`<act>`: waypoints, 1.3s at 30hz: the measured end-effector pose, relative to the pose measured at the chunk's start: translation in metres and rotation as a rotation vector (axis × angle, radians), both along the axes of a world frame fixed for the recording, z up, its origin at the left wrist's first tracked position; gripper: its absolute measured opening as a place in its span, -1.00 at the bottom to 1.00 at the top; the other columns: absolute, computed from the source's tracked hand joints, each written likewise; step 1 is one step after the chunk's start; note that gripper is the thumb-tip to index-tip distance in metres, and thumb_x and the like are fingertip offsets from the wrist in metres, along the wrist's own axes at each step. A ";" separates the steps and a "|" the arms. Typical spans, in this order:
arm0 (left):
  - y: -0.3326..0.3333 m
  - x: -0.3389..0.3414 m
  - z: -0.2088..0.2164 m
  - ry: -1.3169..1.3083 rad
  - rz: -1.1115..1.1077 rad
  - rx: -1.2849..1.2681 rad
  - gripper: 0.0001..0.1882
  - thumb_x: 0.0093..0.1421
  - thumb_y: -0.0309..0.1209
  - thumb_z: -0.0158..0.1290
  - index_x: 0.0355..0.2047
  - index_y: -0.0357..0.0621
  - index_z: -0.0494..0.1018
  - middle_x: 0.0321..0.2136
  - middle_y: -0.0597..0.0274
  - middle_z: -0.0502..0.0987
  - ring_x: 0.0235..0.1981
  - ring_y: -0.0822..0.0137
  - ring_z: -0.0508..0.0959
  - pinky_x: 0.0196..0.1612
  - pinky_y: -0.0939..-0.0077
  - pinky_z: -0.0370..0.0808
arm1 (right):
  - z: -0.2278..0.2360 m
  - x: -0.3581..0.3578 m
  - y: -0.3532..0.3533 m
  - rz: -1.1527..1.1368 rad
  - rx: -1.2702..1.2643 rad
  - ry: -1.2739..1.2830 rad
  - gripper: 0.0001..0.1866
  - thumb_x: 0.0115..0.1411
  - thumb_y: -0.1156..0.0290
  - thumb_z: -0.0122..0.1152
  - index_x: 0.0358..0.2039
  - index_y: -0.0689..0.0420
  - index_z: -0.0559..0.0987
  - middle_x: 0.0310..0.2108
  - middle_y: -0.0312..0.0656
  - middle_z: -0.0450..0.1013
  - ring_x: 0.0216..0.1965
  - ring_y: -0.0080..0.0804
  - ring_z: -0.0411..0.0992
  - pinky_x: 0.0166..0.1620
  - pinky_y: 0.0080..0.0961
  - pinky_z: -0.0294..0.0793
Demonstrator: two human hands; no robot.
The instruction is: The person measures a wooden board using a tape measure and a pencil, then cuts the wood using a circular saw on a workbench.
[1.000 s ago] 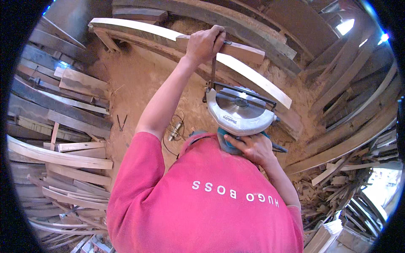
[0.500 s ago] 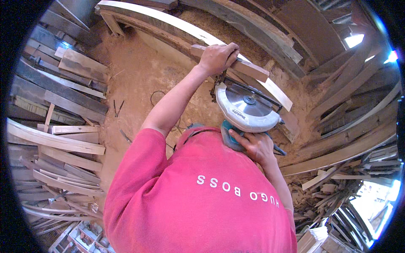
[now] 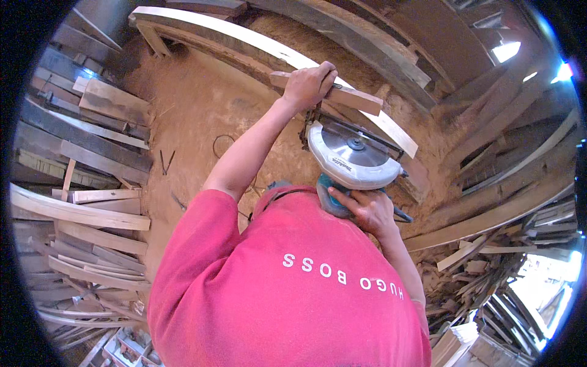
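My left hand (image 3: 310, 85) is closed around a short reddish-brown piece of wood (image 3: 358, 100), which lies across a long pale plank (image 3: 257, 41). Just below that piece is a circular saw (image 3: 348, 174), with its round steel blade (image 3: 354, 145) facing up and a light grey guard around the blade's near side. My right hand (image 3: 372, 211) wraps around the saw's teal and black handle (image 3: 330, 192), thumb stretched along it. The far edge of the saw's base sits close to the wood; whether they touch I cannot tell.
Sawdust covers the brown floor (image 3: 189, 122), where a thin dark cable (image 3: 223, 145) loops and a dark V-shaped tool (image 3: 166, 162) lies. Stacked boards (image 3: 79, 211) line the left side. Long curved timbers (image 3: 489, 217) and a heap of offcuts (image 3: 477, 281) fill the right.
The whole view has shifted slightly, so most things appear a little further left. Both hands keep their hold, and the saw and wood stay nearly the same relative to each other.
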State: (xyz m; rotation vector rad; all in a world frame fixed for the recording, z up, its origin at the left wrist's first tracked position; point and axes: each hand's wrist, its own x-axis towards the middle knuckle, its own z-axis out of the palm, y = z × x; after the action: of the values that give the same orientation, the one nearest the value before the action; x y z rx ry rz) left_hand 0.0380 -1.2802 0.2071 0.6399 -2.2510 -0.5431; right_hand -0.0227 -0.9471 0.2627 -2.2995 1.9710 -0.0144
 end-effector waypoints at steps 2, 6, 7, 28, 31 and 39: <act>-0.004 0.001 0.004 0.030 -0.074 -0.050 -0.75 0.40 -0.17 -0.06 -0.21 -0.07 0.43 -0.47 -0.06 0.60 -0.39 -0.13 0.63 -0.31 -0.01 0.55 | 0.000 0.003 -0.003 0.049 -0.258 -0.022 -0.35 -0.04 0.38 0.26 0.14 -0.36 0.58 -0.45 -0.35 0.51 -0.40 -0.31 0.56 -0.35 -0.30 0.59; -0.018 -0.003 -0.003 0.077 -0.202 -0.159 -0.72 0.41 -0.13 -0.08 -0.20 -0.08 0.40 -0.49 -0.07 0.58 -0.40 -0.15 0.61 -0.33 -0.04 0.52 | -0.002 0.007 -0.003 0.047 -0.267 -0.052 -0.34 -0.05 0.39 0.27 0.14 -0.35 0.59 -0.45 -0.35 0.51 -0.41 -0.31 0.56 -0.36 -0.30 0.59; -0.017 -0.005 0.000 0.080 -0.204 -0.156 -0.72 0.41 -0.13 -0.08 -0.20 -0.08 0.40 -0.49 -0.07 0.58 -0.40 -0.15 0.61 -0.33 -0.04 0.52 | -0.003 0.006 -0.001 0.015 -0.170 -0.044 -0.36 0.04 0.38 0.18 0.19 -0.39 0.54 -0.26 -0.28 0.54 -0.23 -0.21 0.57 -0.23 -0.27 0.62; -0.028 -0.037 0.023 0.054 -0.165 -0.254 -0.69 0.41 -0.10 -0.08 -0.31 -0.05 0.38 -0.48 0.01 0.59 -0.42 -0.10 0.61 -0.38 0.01 0.53 | -0.018 0.004 -0.002 0.003 -0.235 -0.059 -0.30 -0.11 0.36 0.30 0.15 -0.34 0.58 -0.22 -0.32 0.58 -0.08 -0.19 0.57 -0.08 -0.18 0.60; -0.025 -0.036 0.018 0.046 -0.167 -0.258 -0.70 0.41 -0.10 -0.08 -0.29 -0.05 0.39 -0.47 0.01 0.59 -0.41 -0.09 0.61 -0.37 0.01 0.53 | -0.018 -0.002 -0.003 0.019 -0.260 -0.062 -0.31 -0.10 0.35 0.29 0.15 -0.36 0.59 -0.25 -0.32 0.57 -0.11 -0.19 0.57 -0.10 -0.18 0.61; -0.017 -0.026 0.006 0.037 -0.155 -0.163 -0.71 0.41 -0.11 -0.08 -0.27 -0.07 0.41 -0.46 0.01 0.59 -0.40 -0.10 0.61 -0.35 0.00 0.52 | -0.016 -0.004 0.001 0.053 -0.203 -0.017 -0.36 0.12 0.33 0.14 0.24 -0.47 0.48 0.04 -0.34 0.54 -0.02 -0.13 0.57 -0.07 -0.22 0.65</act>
State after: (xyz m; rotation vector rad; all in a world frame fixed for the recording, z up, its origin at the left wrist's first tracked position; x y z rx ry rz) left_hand 0.0118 -1.2973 0.2135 0.3730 -2.2937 -0.4369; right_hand -0.0269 -0.9463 0.2462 -2.4639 1.9832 -0.2395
